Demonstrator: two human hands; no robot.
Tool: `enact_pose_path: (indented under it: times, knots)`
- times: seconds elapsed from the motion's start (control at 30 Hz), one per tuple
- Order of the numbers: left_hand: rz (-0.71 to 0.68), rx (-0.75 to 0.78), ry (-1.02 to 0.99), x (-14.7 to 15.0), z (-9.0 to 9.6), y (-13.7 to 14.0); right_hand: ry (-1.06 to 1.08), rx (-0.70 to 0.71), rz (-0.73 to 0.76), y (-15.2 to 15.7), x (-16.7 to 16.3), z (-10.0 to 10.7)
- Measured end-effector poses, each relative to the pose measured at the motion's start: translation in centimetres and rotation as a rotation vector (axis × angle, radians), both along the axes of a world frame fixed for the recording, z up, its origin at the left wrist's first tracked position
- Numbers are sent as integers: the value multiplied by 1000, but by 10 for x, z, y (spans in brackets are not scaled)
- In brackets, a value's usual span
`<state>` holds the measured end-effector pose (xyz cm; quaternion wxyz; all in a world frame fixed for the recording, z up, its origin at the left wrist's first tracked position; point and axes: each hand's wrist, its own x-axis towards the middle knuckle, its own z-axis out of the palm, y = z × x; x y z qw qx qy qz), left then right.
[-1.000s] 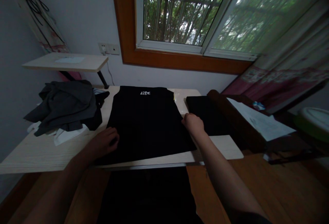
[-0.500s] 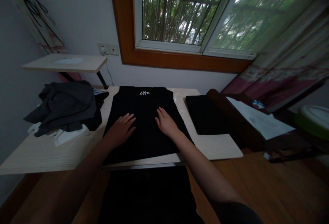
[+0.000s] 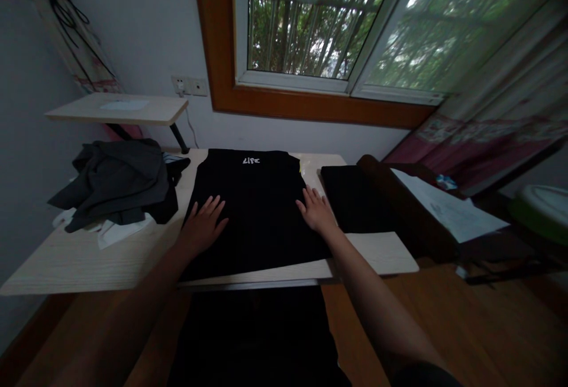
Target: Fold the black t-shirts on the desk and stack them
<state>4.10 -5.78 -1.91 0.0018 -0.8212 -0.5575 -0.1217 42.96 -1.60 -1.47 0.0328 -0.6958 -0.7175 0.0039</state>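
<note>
A black shirt (image 3: 257, 215) lies spread flat on the pale wooden table (image 3: 119, 263), with white lettering near its far edge and a bit of yellow at the far right corner. On its left part rests my left hand (image 3: 204, 221), palm down, fingers spread. My right hand (image 3: 317, 209) lies flat over the shirt's right edge, fingers stretched out. Neither hand grips the cloth.
A heap of dark grey clothes (image 3: 119, 180) with white cloth beneath sits at the table's left, below a small raised shelf (image 3: 119, 109). To the right lies a folded black cloth (image 3: 355, 197), beside a brown surface bearing white paper (image 3: 444, 203).
My right hand has slid to the right, from the middle of the shirt out to its right edge. My left hand has shifted slightly left.
</note>
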Motion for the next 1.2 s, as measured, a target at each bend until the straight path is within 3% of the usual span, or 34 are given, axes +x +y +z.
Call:
enact_pose_path:
  times: [0.37,0.63,0.93,1.2]
  knots:
    - [224,45,117,-8,2,-10,-63,110,0,-24,15,-13]
    - [302,163,123,-15,14,-25,-122,301,-32,-49,7,8]
    - [282,213,200,-26,14,-34,-188,165,-112,-60,-1,19]
    - [85,174,-15,-38,4,-31,-256,-5,-87,-80,3,31]
